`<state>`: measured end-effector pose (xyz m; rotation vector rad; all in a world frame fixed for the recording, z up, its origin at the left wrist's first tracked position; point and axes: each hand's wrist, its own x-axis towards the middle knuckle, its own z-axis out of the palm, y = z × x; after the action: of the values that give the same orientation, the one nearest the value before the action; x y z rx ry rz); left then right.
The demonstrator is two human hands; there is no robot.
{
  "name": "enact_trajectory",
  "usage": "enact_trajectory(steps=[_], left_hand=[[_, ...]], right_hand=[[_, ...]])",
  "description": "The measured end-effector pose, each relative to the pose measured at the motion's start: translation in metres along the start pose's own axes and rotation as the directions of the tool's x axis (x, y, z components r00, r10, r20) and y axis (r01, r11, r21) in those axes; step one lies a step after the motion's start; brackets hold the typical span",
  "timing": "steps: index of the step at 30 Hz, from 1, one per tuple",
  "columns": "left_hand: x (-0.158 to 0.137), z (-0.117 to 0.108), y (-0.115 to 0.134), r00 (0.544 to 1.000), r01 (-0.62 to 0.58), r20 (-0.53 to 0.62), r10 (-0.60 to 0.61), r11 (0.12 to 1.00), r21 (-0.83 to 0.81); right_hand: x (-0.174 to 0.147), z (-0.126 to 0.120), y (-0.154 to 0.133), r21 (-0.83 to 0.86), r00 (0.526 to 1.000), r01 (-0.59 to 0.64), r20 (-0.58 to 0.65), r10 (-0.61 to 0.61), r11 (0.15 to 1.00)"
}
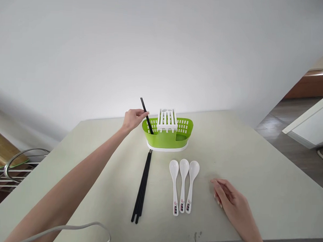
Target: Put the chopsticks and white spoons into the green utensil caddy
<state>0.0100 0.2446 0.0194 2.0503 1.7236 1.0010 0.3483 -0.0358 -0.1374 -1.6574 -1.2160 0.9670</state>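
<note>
My left hand (135, 118) pinches a pair of black chopsticks (144, 105). Their lower ends reach down into the left compartment of a green utensil basket (167, 138), which has a white slatted piece (167, 118) across its middle and a white base. Several more black chopsticks (142, 188) lie side by side on the table in front of the basket. To their right, three white spoons (183, 186) lie in a row, bowls pointing away from me. Right of the spoons, my right hand (231, 202) rests by the tabletop, fingers loosely curled together with nothing in them.
The pale table (219, 152) meets a white wall (164, 57) behind the basket. A white cable (79, 226) loops over the near left, by my left forearm. A metal rack (14, 171) with a wooden board (3, 144) stands off the table's left side.
</note>
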Motion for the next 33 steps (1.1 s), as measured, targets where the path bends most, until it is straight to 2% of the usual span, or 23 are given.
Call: enact_trajectory(steps=[6, 9, 11, 12, 14, 17, 19, 21, 24, 30, 33], left_hand=[[-0.004, -0.001, -0.004, 0.999, -0.009, 0.033, 0.009, 1.0, -0.017], [-0.023, -0.005, -0.016, 0.997, 0.023, -0.078, -0.028, 0.997, -0.072], [-0.046, -0.006, -0.027, 0.989, 0.072, -0.127, -0.079, 0.996, -0.057], [-0.061, -0.006, -0.032, 0.99, 0.096, -0.101, -0.099, 0.995, -0.028], [-0.094, -0.005, -0.041, 0.991, 0.107, 0.081, -0.11, 0.993, 0.041], [-0.147, -0.002, -0.044, 0.935, 0.092, 0.336, -0.112, 0.993, 0.075], [-0.176, 0.0, -0.041, 0.898, 0.122, 0.414, -0.152, 0.988, 0.097], [-0.196, 0.001, -0.036, 0.887, 0.132, 0.427, -0.176, 0.983, 0.13], [-0.21, 0.0, -0.031, 0.893, 0.108, 0.413, -0.177, 0.977, 0.186], [-0.21, -0.003, -0.026, 0.849, 0.079, 0.46, -0.258, 0.925, 0.372], [-0.207, -0.011, -0.018, 0.827, 0.05, 0.464, -0.317, 0.864, 0.501]], right_hand=[[-0.001, 0.001, -0.001, -0.016, 1.0, -0.009, -0.028, 0.009, 1.0], [-0.001, 0.0, 0.002, -0.011, 1.0, -0.003, -0.02, 0.003, 1.0], [0.0, 0.0, 0.005, -0.004, 1.0, 0.01, -0.007, -0.01, 1.0], [0.001, 0.0, 0.005, -0.001, 1.0, 0.014, 0.0, -0.014, 1.0], [0.001, -0.001, 0.006, 0.002, 1.0, 0.017, 0.012, -0.017, 1.0], [0.0, -0.001, 0.005, -0.001, 1.0, 0.012, 0.016, -0.012, 1.0], [-0.001, -0.001, 0.003, -0.002, 1.0, 0.009, 0.006, -0.009, 1.0], [-0.003, 0.0, 0.003, -0.005, 1.0, 0.004, -0.004, -0.004, 1.0], [-0.003, 0.001, 0.003, -0.009, 1.0, 0.007, -0.014, -0.007, 1.0], [-0.001, 0.0, 0.011, -0.007, 1.0, 0.027, -0.016, -0.027, 1.0], [-0.002, -0.001, 0.012, -0.013, 1.0, 0.028, -0.012, -0.028, 1.0]])
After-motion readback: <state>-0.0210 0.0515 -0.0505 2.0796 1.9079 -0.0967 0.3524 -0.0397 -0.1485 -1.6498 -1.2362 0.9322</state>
